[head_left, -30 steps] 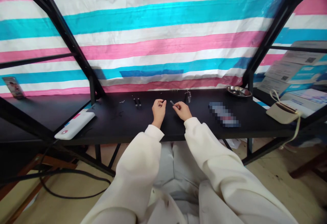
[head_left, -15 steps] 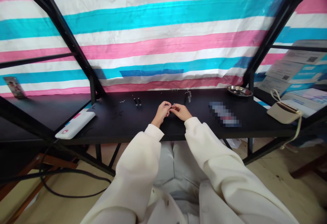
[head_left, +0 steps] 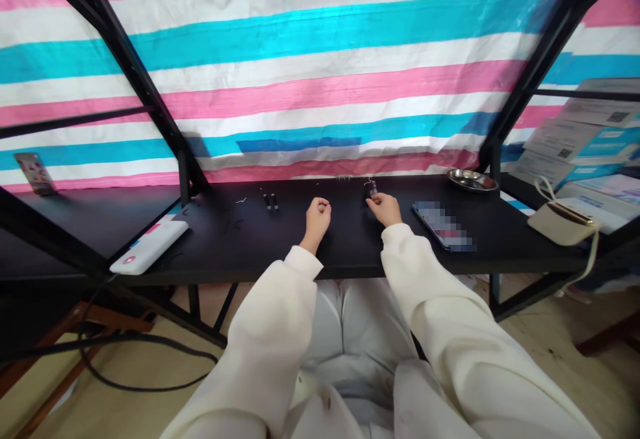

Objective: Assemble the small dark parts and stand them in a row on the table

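My left hand (head_left: 318,217) is closed just above the black table (head_left: 240,245), its fingertips pinched together; whatever they hold is too small to name. To its right, my right hand (head_left: 386,209) reaches forward with bent fingers at a small cluster of shiny clear-and-grey pieces (head_left: 373,187) near the back edge. The fingertips touch or nearly touch the cluster; whether they grip a piece I cannot tell. Left of my hands lie two short black sticks with light ends (head_left: 271,202) and a thin white strand (head_left: 241,200).
At the right are a phone (head_left: 443,225), a round metal dish (head_left: 473,180) and a beige purse (head_left: 563,222). A white power-bank-like device (head_left: 150,247) lies at the left edge. Small pieces (head_left: 343,177) line the back edge. Black frame posts (head_left: 490,152) rise at both sides.
My right hand has parted from my left and moved right to the shiny cluster. My left hand stays in nearly the same place, still closed.
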